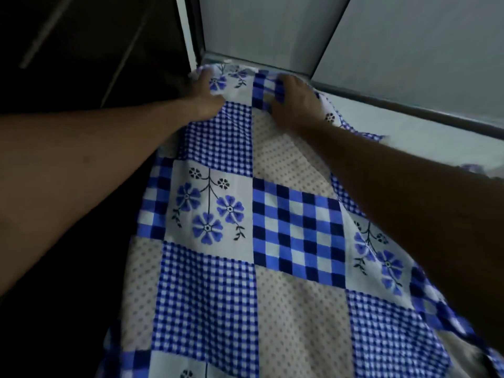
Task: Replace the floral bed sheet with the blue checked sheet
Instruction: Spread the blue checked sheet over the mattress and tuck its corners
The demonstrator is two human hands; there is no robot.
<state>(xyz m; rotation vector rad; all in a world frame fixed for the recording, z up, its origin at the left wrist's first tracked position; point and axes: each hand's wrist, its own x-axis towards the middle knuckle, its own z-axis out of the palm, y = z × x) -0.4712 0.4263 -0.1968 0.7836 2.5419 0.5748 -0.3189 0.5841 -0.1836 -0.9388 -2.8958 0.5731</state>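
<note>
The blue checked sheet [294, 230], a patchwork of blue checks, dotted cream squares and blue flower panels, lies spread over the bed and runs from the bottom of the view to the far corner. My left hand [204, 96] grips the sheet's far left edge at the bed's corner. My right hand [296, 100] lies on the sheet a little to the right, its fingers curled into a bunched fold of checked cloth. A bare white strip of mattress [425, 137] shows to the right of the sheet. No floral sheet is in view.
A white wall [261, 25] stands right behind the bed's far end, and a second grey panel with a dark rail [409, 109] runs along the bed's right side. Dark floor and dark furniture [81, 50] fill the left.
</note>
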